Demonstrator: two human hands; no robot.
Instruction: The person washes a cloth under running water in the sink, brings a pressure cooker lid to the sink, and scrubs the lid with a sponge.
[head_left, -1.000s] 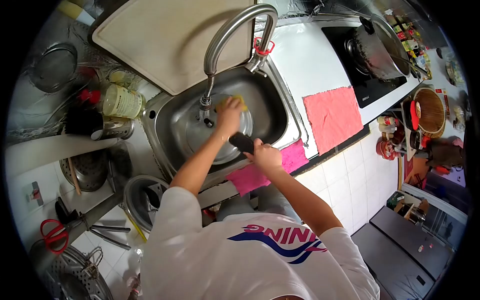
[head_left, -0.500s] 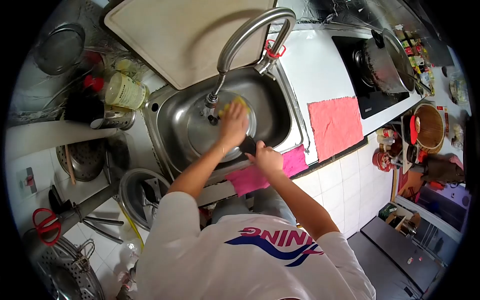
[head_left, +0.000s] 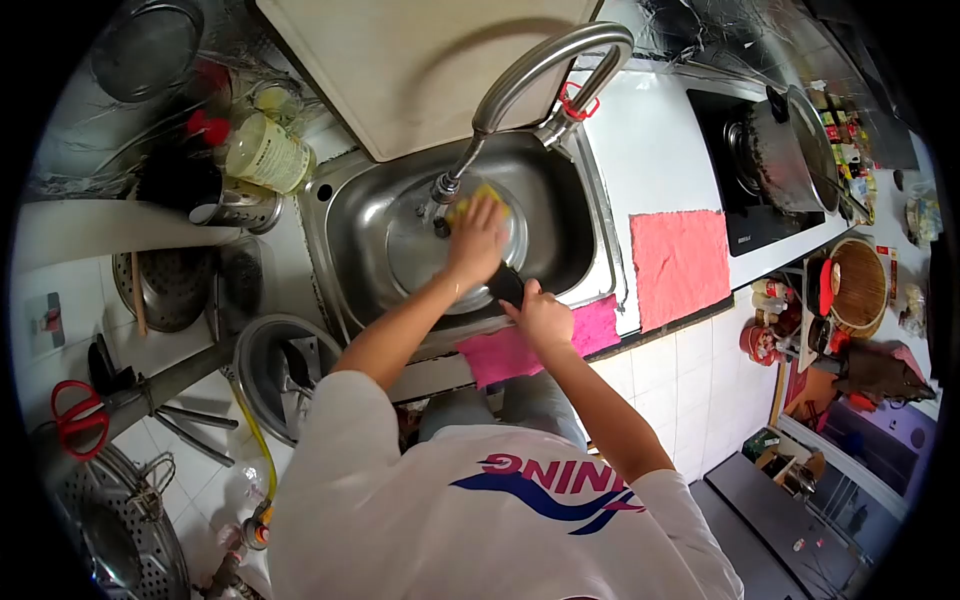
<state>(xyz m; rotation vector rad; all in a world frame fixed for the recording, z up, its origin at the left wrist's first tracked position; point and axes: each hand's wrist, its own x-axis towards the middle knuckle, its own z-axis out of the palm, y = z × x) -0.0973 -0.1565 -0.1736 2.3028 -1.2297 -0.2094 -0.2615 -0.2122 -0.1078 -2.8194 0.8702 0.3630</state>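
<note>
In the steel sink (head_left: pixel 580 235) lies a round, shiny metal pan (head_left: pixel 405 255) with a black handle (head_left: pixel 506 286). My right hand (head_left: pixel 543 316) is closed around that handle at the sink's front rim. My left hand (head_left: pixel 478 240) presses a yellow sponge (head_left: pixel 487 192) against the inside of the pan; its fingers cover most of the sponge. Just left of the sponge, the tip of the curved faucet (head_left: pixel 497 98) hangs over the pan. Under my right forearm, a magenta cloth (head_left: pixel 497 358) drapes over the counter's front edge.
A cutting board (head_left: pixel 400 60) leans behind the sink. Left of it stand a labelled jar (head_left: pixel 268 153) and a metal canister (head_left: pixel 248 205). To the right are a coral cloth (head_left: pixel 680 268) and a pot (head_left: pixel 790 155) on the stove. Red-handled scissors (head_left: pixel 80 418) hang at lower left.
The whole view has shifted, so the sink and faucet appear farther right. My left hand and the sponge have moved slightly over the pan. My right hand keeps its hold on the handle.
</note>
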